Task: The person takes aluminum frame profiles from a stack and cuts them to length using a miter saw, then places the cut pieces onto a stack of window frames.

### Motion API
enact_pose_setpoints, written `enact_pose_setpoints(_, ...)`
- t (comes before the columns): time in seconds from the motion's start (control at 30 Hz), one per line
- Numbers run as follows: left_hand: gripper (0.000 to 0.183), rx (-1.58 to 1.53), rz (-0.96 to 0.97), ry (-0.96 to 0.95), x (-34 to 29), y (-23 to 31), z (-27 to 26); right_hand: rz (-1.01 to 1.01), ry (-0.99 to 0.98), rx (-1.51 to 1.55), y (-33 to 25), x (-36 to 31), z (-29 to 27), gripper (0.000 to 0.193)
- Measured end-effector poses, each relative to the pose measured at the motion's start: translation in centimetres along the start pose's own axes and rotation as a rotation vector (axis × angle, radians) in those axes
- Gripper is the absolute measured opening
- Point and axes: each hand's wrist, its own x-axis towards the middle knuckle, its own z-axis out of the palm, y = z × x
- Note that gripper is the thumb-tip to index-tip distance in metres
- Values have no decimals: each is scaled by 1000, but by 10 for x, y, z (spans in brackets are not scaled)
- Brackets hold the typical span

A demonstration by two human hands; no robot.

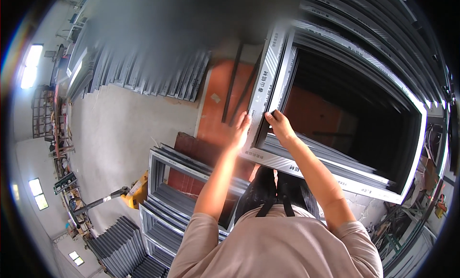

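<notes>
A large grey window frame (262, 88) with white printed protective film stands in front of me, leaning against a stack of similar frames. My left hand (240, 129), slightly blurred, presses along the outer side of its near-left upright. On the inner side of that same corner, my right hand (281, 126) grips the edge, its fingers bent over the bar. The frame's lower rail (330, 177) runs off to the right below my right forearm. Through the opening, the inside of the stack looks dark.
More frames (369, 33) are stacked at the far right. Another row of frames (158, 76) stands at the far left, partly behind a dark blur. Frames (165, 170) lean near my left side, close to a yellow pallet jack (138, 191). An orange board (215, 105) lies beyond my left hand.
</notes>
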Motion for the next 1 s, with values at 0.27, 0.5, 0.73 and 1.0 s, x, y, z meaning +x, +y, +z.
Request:
enact_pose_setpoints(0.27, 76, -15, 5, 12, -3, 7, -1, 231, -143, 555, -35, -8, -6, 57)
enact_pose_setpoints(0.5, 81, 10, 11, -34, -18, 37, 3, 240, -13, 371, -38, -7, 4, 42)
enact_pose_setpoints(0.73, 119, 587, 126, -109, -33, 43, 10, 244, -9, 369, -46, -7, -5, 51)
enact_pose_setpoints(1.0, 96, 1036, 432, 273, -44, 30, 30, 284, -138, 388, -48, 2, -16, 53)
